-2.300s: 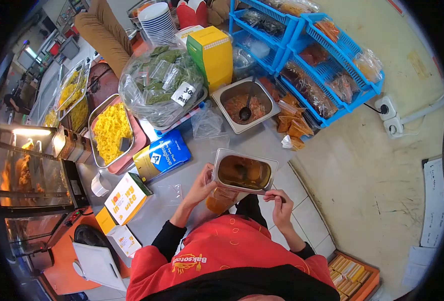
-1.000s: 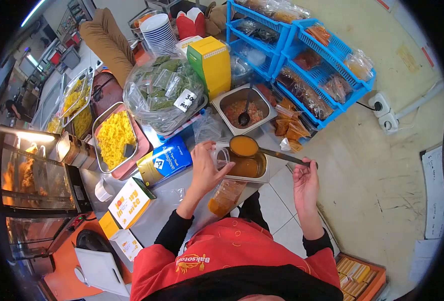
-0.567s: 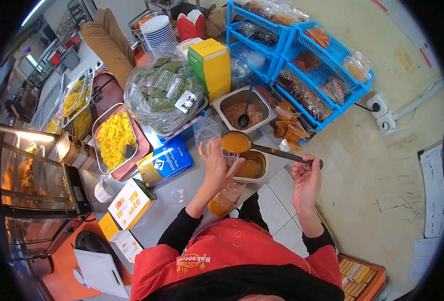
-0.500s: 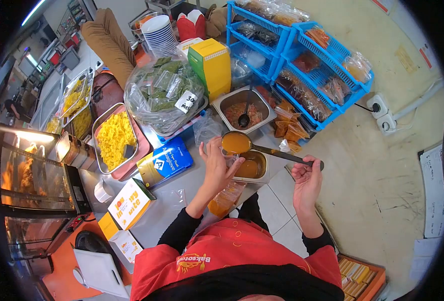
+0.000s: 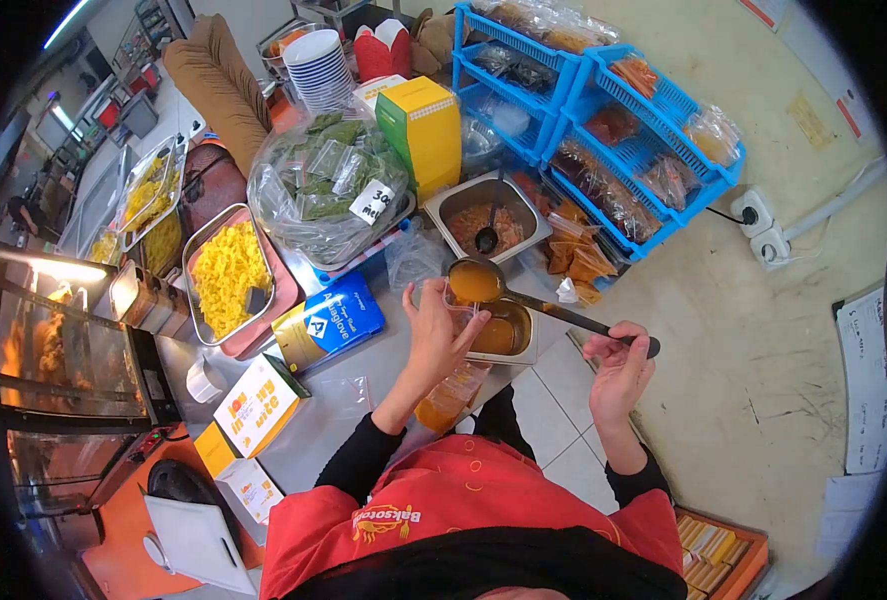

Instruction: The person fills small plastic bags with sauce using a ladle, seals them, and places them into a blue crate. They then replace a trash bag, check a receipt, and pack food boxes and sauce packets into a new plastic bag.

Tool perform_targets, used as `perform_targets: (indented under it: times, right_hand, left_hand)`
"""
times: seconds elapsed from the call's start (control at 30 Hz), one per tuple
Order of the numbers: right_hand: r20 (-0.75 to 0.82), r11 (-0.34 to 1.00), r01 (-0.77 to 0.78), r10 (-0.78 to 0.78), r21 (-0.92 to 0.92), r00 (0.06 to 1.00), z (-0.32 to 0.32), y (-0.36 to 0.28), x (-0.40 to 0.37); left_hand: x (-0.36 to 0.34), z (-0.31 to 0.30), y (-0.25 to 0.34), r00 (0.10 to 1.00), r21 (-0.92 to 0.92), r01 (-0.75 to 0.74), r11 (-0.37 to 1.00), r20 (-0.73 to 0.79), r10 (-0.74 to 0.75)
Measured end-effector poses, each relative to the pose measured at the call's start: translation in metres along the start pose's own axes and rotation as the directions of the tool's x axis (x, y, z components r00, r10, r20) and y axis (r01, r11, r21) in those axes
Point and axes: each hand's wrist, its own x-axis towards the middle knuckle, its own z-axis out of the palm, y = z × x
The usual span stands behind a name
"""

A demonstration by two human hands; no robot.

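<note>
My right hand [image 5: 619,372] is closed around the dark handle end of a ladle [image 5: 558,312]. Its bowl carries orange-brown sauce [image 5: 475,281] and is tipped toward my left hand [image 5: 437,335]. Those left fingers pinch the mouth of a small clear plastic bag [image 5: 460,316], directly by the ladle's lip. Part of the bag is hidden behind the fingers. Below the ladle sits a metal pan [image 5: 532,345] with more of the same sauce. Beneath my left wrist lies a clear bag of orange liquid [image 5: 450,398].
Behind the sauce stands another metal pan [image 5: 441,207] with a dark spoon [image 5: 486,238] in chopped food. Blue tiered baskets [image 5: 563,90] rise at the back right. Toward the left are a glove packet [image 5: 330,321], a big bag of green leaves [image 5: 313,210] and a tray of yellow food [image 5: 228,275].
The ladle's bowl has tipped further over the small bag and shifted slightly right. My right hand has turned and moved slightly right and down; my left hand is nearly still.
</note>
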Motion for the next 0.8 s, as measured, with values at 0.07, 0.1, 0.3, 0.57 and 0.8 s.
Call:
perform_targets:
  times: [0.07,0.1,0.3,0.57,0.8]
  right_hand:
    - [0.034,0.998,0.048,-0.046,-0.039,0.998,0.0,-0.001,-0.001]
    - [0.054,0.995,0.079,-0.076,-0.061,0.996,0.001,-0.002,-0.002]
    - [0.254,0.928,0.329,-0.281,-0.173,0.926,0.004,-0.006,-0.004]
    - [0.624,0.707,0.664,-0.41,-0.243,0.665,0.003,-0.018,0.001]
    - [0.155,0.99,0.126,-0.115,-0.064,0.981,-0.001,0.009,-0.013]
  left_hand:
    - [0.0,-0.001,0.001,0.999,0.008,0.026,1.0,0.025,-0.026]
    - [0.0,-0.001,0.001,0.999,0.01,0.028,1.0,0.026,-0.028]
    - [0.0,-0.004,0.005,0.998,0.005,0.054,0.999,0.039,-0.054]
    - [-0.002,0.001,-0.001,0.997,-0.053,0.076,0.996,0.014,-0.075]
    - [-0.001,-0.004,0.003,0.996,0.001,0.084,0.996,0.036,-0.084]
